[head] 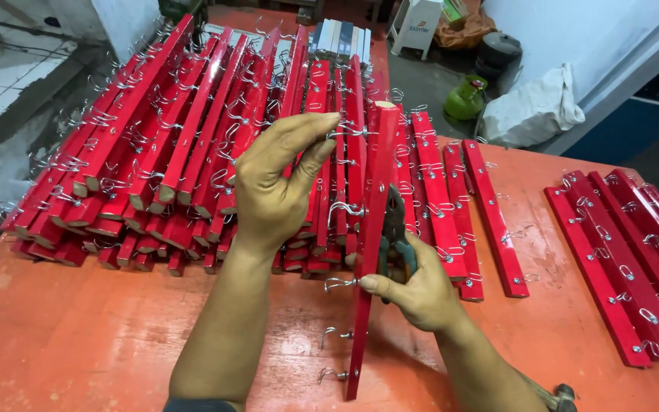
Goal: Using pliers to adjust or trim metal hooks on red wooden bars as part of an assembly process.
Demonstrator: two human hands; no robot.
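Both hands' grip (402, 286) on one red slat (371, 252)

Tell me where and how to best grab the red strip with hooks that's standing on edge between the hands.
Probably grip the red strip across its flat faces, on a bare stretch between two metal hooks, coming from its right. The hooks all jut out to the left, so that side is cluttered. The right hand already steadies it mid-length from the right, holding pliers, while the left hand pinches the top hook.

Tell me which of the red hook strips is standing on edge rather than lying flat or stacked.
The red strip held between both hands: left hand at its top hook, right hand gripping its middle. All the others lie flat or piled on the orange table.
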